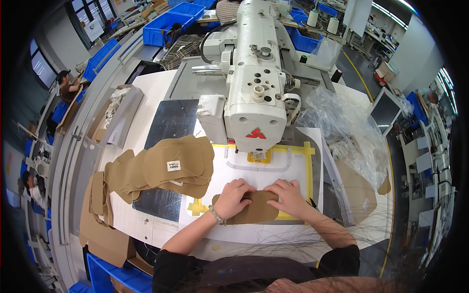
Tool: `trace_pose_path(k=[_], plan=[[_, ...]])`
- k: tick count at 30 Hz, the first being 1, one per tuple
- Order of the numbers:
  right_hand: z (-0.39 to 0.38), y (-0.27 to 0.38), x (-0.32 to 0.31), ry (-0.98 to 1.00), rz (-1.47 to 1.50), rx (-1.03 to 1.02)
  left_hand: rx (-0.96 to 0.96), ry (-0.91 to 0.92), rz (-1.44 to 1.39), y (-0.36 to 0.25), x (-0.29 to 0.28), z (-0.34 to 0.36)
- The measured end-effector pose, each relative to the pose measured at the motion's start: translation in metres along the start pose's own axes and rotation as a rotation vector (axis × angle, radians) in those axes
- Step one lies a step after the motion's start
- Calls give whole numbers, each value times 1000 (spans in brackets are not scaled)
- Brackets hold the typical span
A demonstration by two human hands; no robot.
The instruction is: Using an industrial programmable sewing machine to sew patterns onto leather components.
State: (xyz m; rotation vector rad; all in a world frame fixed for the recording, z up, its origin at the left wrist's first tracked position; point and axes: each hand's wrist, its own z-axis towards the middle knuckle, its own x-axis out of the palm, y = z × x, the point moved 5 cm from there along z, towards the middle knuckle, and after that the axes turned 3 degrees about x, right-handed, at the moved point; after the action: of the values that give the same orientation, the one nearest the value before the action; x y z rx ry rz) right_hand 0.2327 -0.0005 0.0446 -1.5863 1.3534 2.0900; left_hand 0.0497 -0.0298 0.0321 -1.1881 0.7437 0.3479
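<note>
A brown fabric piece (255, 210) lies in front of me on a white sheet (234, 163) bordered with yellow tape. My left hand (235, 196), with a beaded bracelet at the wrist, grips the far edge of the piece with bent fingers and thumb. On the same edge, a little to the right, my right hand (287, 197) holds it in a similar way. Just beyond both hands stands the white head of an industrial sewing machine (255, 107), its yellow presser plate (259, 156) low over the sheet. The undersides of my fingers are hidden.
To the left, a pile of brown fabric pieces (146, 168) with a white label on top rests partly on a dark metal plate (173, 117). A cardboard box (128, 115) sits farther left. Crumpled clear plastic (351, 134) and a dark screen (385, 111) are at the right.
</note>
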Motion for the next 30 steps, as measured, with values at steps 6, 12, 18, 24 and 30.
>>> trace_pose_path(k=[6, 12, 18, 24, 30], plan=[[3, -2, 3, 7, -6, -34, 38, 64, 43, 3, 5, 0], [-3, 0, 3, 55, 241, 99, -117, 89, -2, -1, -18, -11], [-12, 1, 9, 103, 331, 159, -183, 78, -112, 27, -45, -42], [-15, -1, 14, -9, 202, 58, -247, -3, -98, 29, -48, -52], [-12, -14, 0, -96, 393, 254, -387, -130, -225, 43, -35, -49]])
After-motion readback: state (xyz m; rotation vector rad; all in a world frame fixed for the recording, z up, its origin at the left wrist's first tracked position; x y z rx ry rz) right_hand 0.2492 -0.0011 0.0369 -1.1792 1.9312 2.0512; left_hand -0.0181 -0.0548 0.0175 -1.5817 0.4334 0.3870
